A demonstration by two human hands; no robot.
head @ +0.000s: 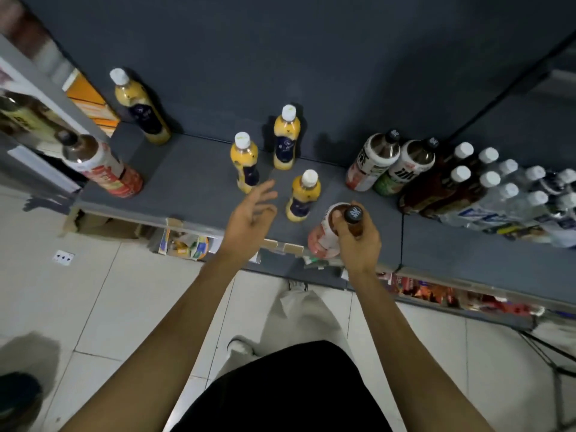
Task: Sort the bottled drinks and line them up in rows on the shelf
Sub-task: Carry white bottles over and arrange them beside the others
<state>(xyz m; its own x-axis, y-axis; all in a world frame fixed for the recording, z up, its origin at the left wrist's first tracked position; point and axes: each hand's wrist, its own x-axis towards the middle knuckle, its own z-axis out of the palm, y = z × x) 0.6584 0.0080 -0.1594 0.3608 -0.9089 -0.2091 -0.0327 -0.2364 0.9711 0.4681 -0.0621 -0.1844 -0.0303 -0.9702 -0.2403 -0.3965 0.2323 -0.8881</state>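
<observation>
while the right hand (358, 241) is wrapped around the neck of a dark-capped tea bottle (330, 232), fingers closed on it just under the cap, that bottle stands at the front edge of the grey shelf (193, 185). left hand (249, 213) is open, fingers spread, holding nothing, hovering over the shelf front just left of the held bottle. using the held bottle as reference: nearest yellow bottle (304, 196) with white cap stands just beside it to the upper left, not touching as far as i can tell. second yellow bottle (245, 162) is further left and back, right past the left fingertips. third yellow bottle (286, 138) is straight back near the rear panel. fourth yellow bottle (140, 107) is far left against the rear panel, well apart from the rest. red-label bottle (103, 165) with dark cap sits at the far left end of the shelf. to the right and back: two dark-capped bottles (389, 165) side by side, touching, then white-capped dark bottles (461, 179) in two rows, then clear water bottles (530, 198) packed at the far right.
</observation>
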